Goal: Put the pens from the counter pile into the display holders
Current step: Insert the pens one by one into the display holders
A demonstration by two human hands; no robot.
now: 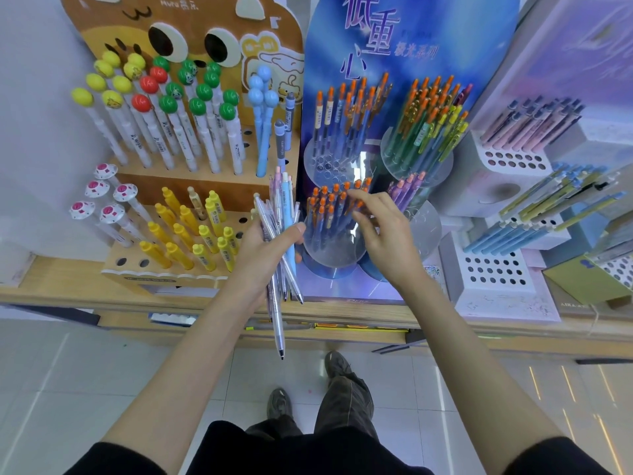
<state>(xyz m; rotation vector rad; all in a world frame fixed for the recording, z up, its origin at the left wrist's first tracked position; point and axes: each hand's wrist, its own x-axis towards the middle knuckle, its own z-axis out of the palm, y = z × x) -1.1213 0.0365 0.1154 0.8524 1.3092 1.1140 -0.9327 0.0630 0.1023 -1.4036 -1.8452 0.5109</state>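
**At the shop counter: bundle in the left hand, right hand at the orange tops**

In front of the blue display board [411, 36], the left hand [263, 248] grips a loose bundle of pens [282, 231]. Fingers and thumb wrap round the middle of it, tips pointing down past the counter edge [68, 296]. The bundle sits just left of the front clear holder [329, 250].

Bundle: slim barrels, mostly clear or pale. One is light blue, some are pinkish at the top. They are fanned unevenly, and one hangs lower than the rest.

The right hand [383, 234] reaches over that holder's orange-topped pens [325, 204]. Index finger and thumb are slightly apart among the tops; cannot tell whether they pinch one.

Holders:
- Front clear holder: dark-barrelled pens with orange tops, closely packed.
- Front right clear holder [423, 222]: a few purple pens, many holes open.
- Two rear clear holders: orange-topped pens on the left; green, yellow and orange mixed on the right.
- Brown cardboard stand [178, 186], left: white pens with ball tops above, yellow pens below.
- White perforated blocks [496, 269], right: blue and pink pens.
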